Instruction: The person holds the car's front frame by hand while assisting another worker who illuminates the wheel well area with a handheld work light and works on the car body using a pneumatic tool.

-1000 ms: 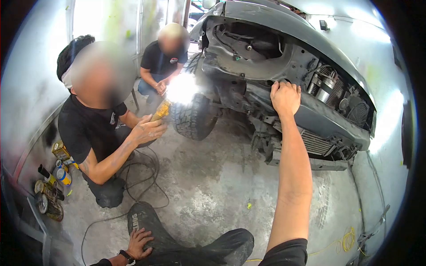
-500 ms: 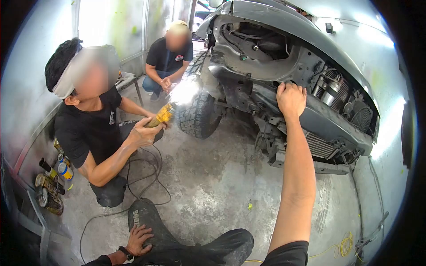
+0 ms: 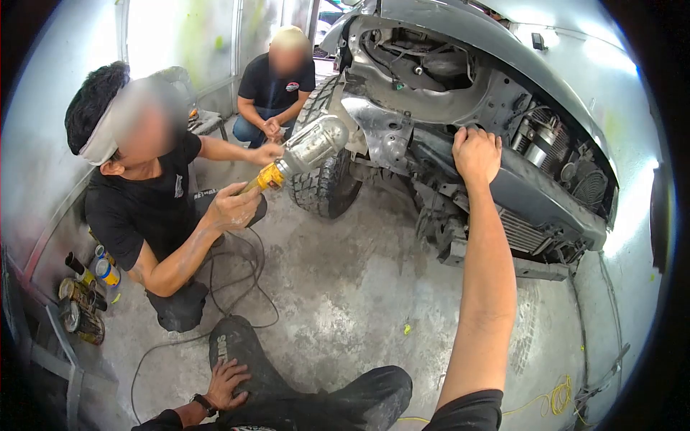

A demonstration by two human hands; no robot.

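My right arm reaches forward, and my right hand [image 3: 478, 154] is hooked over the top edge of the grey front crossbeam [image 3: 525, 183] of a partly stripped car. Its fingertips bend over behind the beam, partly out of sight. My left hand [image 3: 227, 383] lies flat on my left thigh [image 3: 244, 355], fingers apart and holding nothing. To the left, a crouching co-worker [image 3: 154, 208] holds a caged work lamp [image 3: 316, 146] by its yellow handle, beside the front tyre [image 3: 327, 188]. The lamp's metal back faces me, and the wheel-well metal [image 3: 388, 136] beyond is lit.
Behind, a second person [image 3: 277, 90] squats near the wall. A black cable [image 3: 262, 287] loops over the concrete floor [image 3: 345, 302]. Several cans [image 3: 90, 327] stand at the left wall. A radiator [image 3: 528, 233] shows below the beam; a yellow cord [image 3: 559, 395] lies at lower right.
The co-worker's lamp has moved up and right and turned, so its glare no longer faces me and the wheel well is brighter. Both my hands stay in place.
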